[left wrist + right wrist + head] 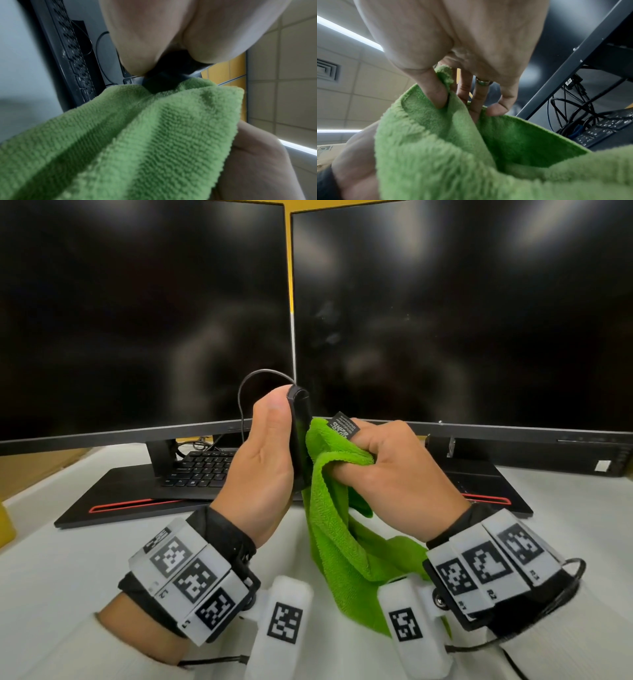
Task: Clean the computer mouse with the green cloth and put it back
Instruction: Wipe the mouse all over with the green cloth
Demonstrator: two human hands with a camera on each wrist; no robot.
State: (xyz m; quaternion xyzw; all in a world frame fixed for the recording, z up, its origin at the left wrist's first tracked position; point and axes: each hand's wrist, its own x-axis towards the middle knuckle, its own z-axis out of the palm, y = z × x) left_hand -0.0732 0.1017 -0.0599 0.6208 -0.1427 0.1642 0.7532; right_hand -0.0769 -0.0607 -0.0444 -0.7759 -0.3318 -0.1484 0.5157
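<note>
Head view showed the left hand [263,470] gripping the black corded computer mouse [299,436] upright above the desk, exposing its side, while the right hand [387,470] pressed the bunched green microfibre cloth [339,529] against it.

Bright ceiling lights [349,33] are shining down evenly. Soft glare is showing on the dark screens [462,313]. Wrist pictures are looking blurry up close, and the edges are bending.

Office desk, two dark monitors [144,313], keyboard [202,467], tiled ceiling [368,83]
</note>
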